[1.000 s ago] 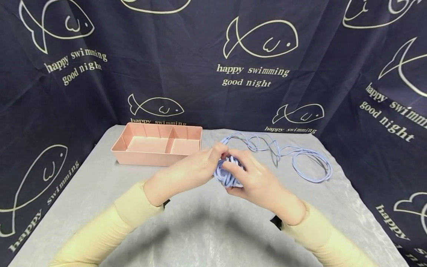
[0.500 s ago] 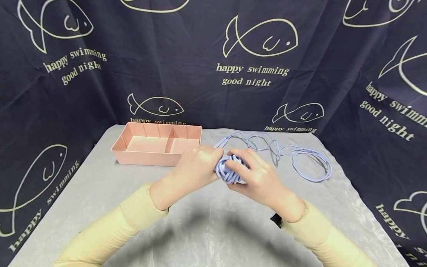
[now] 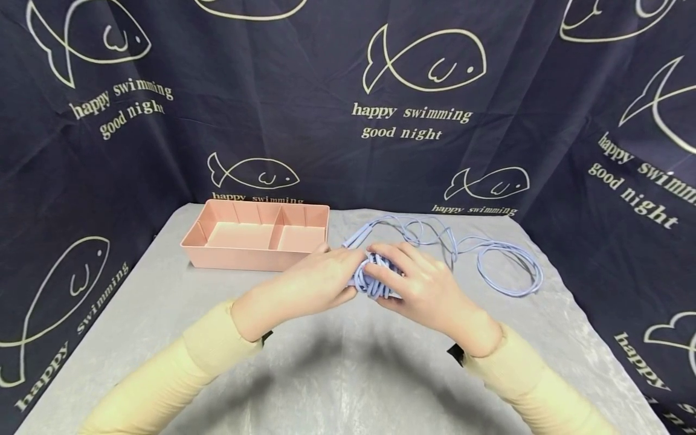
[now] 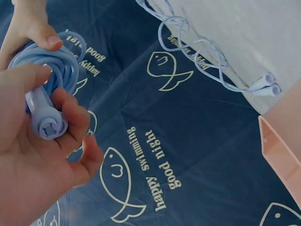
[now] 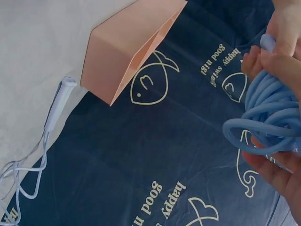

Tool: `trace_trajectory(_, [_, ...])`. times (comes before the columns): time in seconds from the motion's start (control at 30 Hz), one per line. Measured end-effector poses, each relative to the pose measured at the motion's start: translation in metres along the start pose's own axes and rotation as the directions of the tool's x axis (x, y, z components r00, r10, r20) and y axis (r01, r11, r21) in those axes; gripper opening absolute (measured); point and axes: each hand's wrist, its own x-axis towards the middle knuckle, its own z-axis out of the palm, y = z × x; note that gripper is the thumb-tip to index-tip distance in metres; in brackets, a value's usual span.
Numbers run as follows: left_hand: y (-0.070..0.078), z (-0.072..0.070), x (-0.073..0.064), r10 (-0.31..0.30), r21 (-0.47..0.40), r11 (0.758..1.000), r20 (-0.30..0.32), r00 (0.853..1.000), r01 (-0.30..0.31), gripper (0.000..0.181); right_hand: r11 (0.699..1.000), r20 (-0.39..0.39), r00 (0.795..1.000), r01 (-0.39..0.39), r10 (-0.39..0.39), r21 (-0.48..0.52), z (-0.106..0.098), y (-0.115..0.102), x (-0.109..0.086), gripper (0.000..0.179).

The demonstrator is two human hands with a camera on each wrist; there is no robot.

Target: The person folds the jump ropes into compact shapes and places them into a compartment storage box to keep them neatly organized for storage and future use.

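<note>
A blue skipping rope (image 3: 375, 277), wound into a thick bundle, is held between both hands above the table's middle. In the left wrist view, the thumb and curled fingers of the left hand (image 3: 315, 279) hold its pale handle (image 4: 48, 123) at the side of the bundle. The right hand (image 3: 426, 289) grips the coils from the other side, fingers over the top and thumb below in the head view. In the right wrist view a loop of cord (image 5: 240, 136) sticks out of the bundle. Parts of the coils are hidden by the fingers.
A pink two-compartment box (image 3: 234, 257) stands at the back left, close beyond the left hand. Behind the hands lies a second, thinner blue skipping rope (image 3: 508, 293), loosely tangled, its handles (image 3: 357, 235) near the box. A dark fish-print cloth (image 3: 326, 121) hangs behind the table.
The left hand shifts and turns on the bundle, moving slightly right and then back left. The bundle turns slightly in the right hand's grip. The box and second rope stay put.
</note>
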Motion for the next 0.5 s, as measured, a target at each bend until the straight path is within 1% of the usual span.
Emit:
trace_trajectory(0.07, [0.000,0.003,-0.001,-0.022,0.059,0.998,-0.002,1.000,0.023,0.020,1.000,0.042,0.999,-0.014,0.014,-0.006,-0.001,0.001,0.000,0.056])
trace_trajectory(0.1, [0.000,0.004,-0.002,-0.032,0.068,0.997,-0.002,0.999,0.032,0.020,1.000,0.064,0.998,-0.023,0.023,-0.005,-0.001,0.001,0.001,0.060])
trace_trajectory(0.2, [-0.002,0.007,-0.003,-0.059,0.041,0.997,-0.004,0.998,0.059,0.019,0.999,0.100,0.994,-0.042,0.041,0.007,-0.002,0.003,0.002,0.071])
trace_trajectory(0.3, [-0.005,0.009,-0.004,-0.093,0.010,0.996,0.002,0.996,0.093,0.018,0.997,0.090,0.995,-0.052,0.047,0.049,-0.003,0.005,0.003,0.077])
trace_trajectory(0.43, [-0.010,0.010,-0.006,-0.152,0.000,0.988,0.008,0.988,0.152,0.015,0.992,0.049,0.997,-0.057,0.052,0.109,-0.007,0.011,0.006,0.074])
trace_trajectory(0.5, [-0.015,0.011,-0.008,-0.182,-0.006,0.983,0.009,0.983,0.182,0.013,0.991,0.040,0.998,-0.062,0.057,0.118,-0.009,0.015,0.006,0.071])
